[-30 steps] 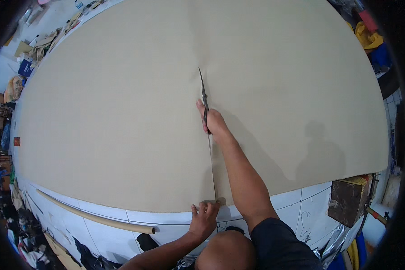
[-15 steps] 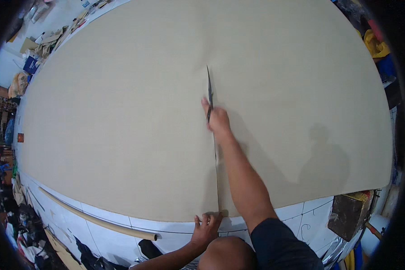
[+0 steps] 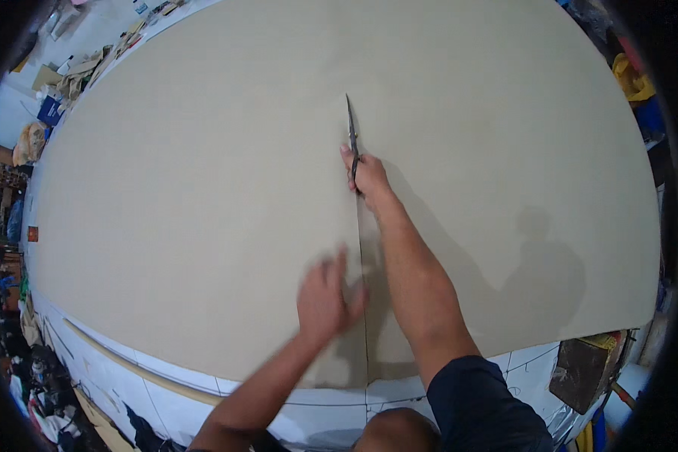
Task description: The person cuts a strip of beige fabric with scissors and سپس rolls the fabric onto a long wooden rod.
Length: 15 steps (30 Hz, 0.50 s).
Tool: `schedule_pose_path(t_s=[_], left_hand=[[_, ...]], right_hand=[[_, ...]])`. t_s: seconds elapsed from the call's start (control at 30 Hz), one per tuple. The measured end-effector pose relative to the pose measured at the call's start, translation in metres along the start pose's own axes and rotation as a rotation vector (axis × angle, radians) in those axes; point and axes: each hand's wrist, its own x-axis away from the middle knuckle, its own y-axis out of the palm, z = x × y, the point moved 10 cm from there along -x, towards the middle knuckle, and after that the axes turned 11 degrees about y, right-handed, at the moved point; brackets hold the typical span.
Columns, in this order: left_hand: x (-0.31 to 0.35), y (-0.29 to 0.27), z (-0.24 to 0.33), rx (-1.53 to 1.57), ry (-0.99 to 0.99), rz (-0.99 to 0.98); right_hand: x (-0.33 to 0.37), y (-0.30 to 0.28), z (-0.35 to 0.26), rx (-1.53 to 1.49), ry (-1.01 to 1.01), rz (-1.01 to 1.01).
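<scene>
A very large beige sheet (image 3: 188, 188) lies spread across most of the view. Long dark scissors (image 3: 352, 128) rest along its middle, blades pointing away from me, with my right hand (image 3: 371, 175) closed round their handles. From the scissors a straight cut line (image 3: 363, 271) runs back to the sheet's near edge. My left hand (image 3: 325, 297) hovers over or touches the sheet just left of that line; it is blurred, fingers apart, holding nothing. Whether the lower blade is under the sheet is hidden.
A long cardboard tube (image 3: 139, 368) lies on white tiles (image 3: 309, 407) near the sheet's front left edge. At the right stands a brown box (image 3: 584, 369), with a yellow bag (image 3: 631, 79) farther back. Mixed clutter (image 3: 45, 399) lines the left side.
My right hand and the scissors have moved a little farther away along the sheet, lengthening the cut line. My left hand has left the near edge and moved forward and slightly left.
</scene>
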Motion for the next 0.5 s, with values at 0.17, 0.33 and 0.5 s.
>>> schedule_pose_path(t_s=[0.17,0.33,0.5], left_hand=[[-0.108,-0.009,-0.063,-0.271,-0.013,0.22],[-0.118,0.006,-0.058,-0.248,-0.06,0.129],[-0.124,0.004,-0.06,-0.207,-0.07,0.097]], right_hand=[[0.005,0.026,0.007,0.043,0.038,-0.042],[0.003,0.009,-0.007,0.135,0.117,-0.033],[-0.014,0.022,-0.044,-0.066,0.139,-0.195]])
